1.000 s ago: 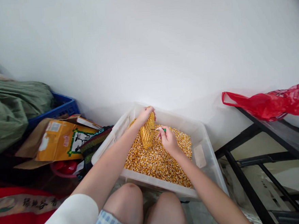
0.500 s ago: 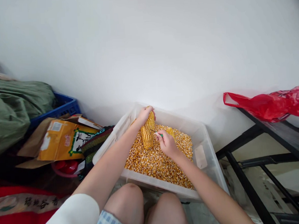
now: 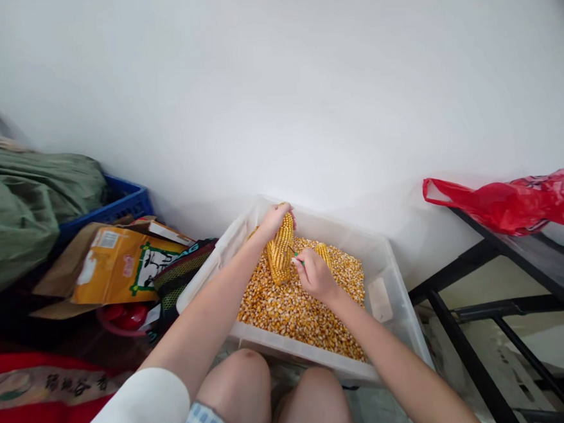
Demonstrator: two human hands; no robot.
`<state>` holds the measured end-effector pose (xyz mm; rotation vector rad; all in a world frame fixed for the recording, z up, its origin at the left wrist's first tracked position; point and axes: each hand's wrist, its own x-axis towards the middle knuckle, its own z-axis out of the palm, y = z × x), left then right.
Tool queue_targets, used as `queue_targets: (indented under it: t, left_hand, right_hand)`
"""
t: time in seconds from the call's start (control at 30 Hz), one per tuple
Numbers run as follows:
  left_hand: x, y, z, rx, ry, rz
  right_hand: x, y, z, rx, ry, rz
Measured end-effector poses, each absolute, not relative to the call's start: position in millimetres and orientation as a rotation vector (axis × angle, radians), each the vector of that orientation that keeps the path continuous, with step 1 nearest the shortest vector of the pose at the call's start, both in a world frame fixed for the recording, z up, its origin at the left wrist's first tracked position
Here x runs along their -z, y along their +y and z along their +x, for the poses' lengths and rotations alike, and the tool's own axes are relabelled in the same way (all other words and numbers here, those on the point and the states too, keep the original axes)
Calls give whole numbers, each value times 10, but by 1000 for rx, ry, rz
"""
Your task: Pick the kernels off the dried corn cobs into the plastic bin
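My left hand (image 3: 276, 219) is closed round the upper end of a yellow corn cob (image 3: 286, 229), which slants over the far left part of a plastic bin. Against its lower end rests another corn cob (image 3: 279, 266), full of kernels. My right hand (image 3: 315, 275) grips a thin tool with a green handle (image 3: 296, 255), like a small screwdriver; its dark slim shaft meets the held cob. Most of the handle is hidden in my fist. Behind that hand a further corn cob (image 3: 323, 252) lies on the loose kernels (image 3: 299, 313).
The translucent bin (image 3: 399, 297) stands before my knees, against a white wall. At left are a blue crate (image 3: 129, 199), an orange carton (image 3: 105, 269), a mesh bag (image 3: 180, 273) and a red bag (image 3: 39, 409). A black metal frame (image 3: 457, 331) with a red plastic bag (image 3: 513, 202) stands at right.
My right hand has shifted slightly down, and less of the tool's shaft shows. My left hand keeps its hold on the cob. The whole view has moved a little.
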<state>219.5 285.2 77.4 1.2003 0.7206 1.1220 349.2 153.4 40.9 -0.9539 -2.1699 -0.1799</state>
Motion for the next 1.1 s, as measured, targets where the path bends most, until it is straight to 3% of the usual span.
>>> queue_targets:
  t: [0.9, 1.1]
  left_hand:
    - [-844, 2711, 2285, -1036, 741, 1379]
    - [-869, 2583, 2339, -999, 719, 1563]
  right_hand:
    - [-232, 1659, 3486, 430, -2310, -830]
    - [-280, 1658, 3472, 264, -2061, -994]
